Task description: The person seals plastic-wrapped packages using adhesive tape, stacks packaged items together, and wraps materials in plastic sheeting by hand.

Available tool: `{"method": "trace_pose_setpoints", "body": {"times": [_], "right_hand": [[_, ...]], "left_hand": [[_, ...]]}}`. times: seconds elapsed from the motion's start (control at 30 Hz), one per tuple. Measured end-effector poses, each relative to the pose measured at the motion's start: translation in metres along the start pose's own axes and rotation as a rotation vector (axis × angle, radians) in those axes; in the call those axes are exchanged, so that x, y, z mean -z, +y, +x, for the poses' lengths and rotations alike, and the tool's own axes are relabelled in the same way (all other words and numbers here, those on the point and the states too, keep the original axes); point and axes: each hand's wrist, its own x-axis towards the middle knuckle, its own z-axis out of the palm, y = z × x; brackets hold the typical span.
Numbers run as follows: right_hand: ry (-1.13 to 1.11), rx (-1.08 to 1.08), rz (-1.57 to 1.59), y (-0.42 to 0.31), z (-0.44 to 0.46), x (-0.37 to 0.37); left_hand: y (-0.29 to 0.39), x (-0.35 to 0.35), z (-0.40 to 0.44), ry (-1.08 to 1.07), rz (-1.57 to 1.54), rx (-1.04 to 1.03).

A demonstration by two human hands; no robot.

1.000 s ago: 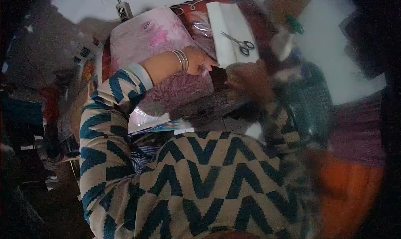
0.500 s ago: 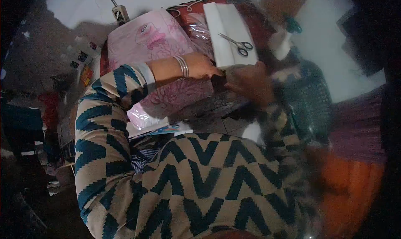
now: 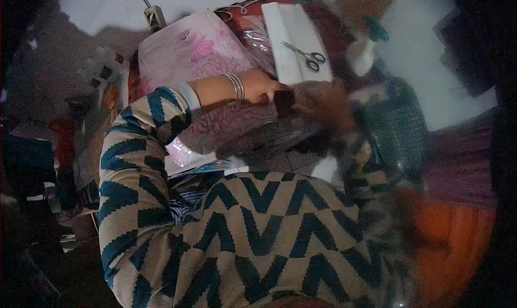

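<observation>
My left hand [image 3: 261, 86], with silver bangles at the wrist, has its fingers bent around the edge of a small dark brown piece [image 3: 284, 100]. Opposite it, my right hand [image 3: 326, 106] is blurred and dim, its fingers near the piece's right side; what it holds cannot be made out. Under my left arm lies pink patterned fabric [image 3: 199, 49]. Beyond my hands is a folded white cloth [image 3: 291, 25], on which black-handled scissors [image 3: 312, 60] rest. A clear plastic packet [image 3: 257, 39] sits between the pink fabric and the white cloth.
A power socket strip [image 3: 155, 18] with a cord is at the back left. To the right are a green-topped bottle [image 3: 363, 55], a dark green basket [image 3: 396, 125] and a brown square [image 3: 366, 4]. Papers [image 3: 199, 168] lie near my body.
The brown piece between my hands shows more than before. My left fingers have shifted slightly on it. The view has moved a little, and the scissors have stayed on the white cloth.
</observation>
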Motion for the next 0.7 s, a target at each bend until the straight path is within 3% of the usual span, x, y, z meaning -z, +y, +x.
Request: {"method": "trace_pose_setpoints", "body": {"times": [0.1, 0.2, 0.37, 0.7], "right_hand": [[-0.089, -0.024, -0.073, 0.003, 0.004, -0.002], [0.035, -0.014, -0.106, 0.005, 0.01, -0.008], [-0.24, -0.078, 0.014, 0.015, 0.028, -0.004], [-0.103, 0.022, -0.16, 0.036, 0.047, -0.039]], "left_hand": [[-0.005, -0.002, -0.001, 0.02, 0.057, 0.008], [-0.003, 0.003, -0.009, 0.069, 0.063, -0.042], [-0.006, 0.003, -0.014, 0.055, 0.016, 0.024], [-0.004, -0.011, -0.034, 0.213, 0.03, 0.046]]}}
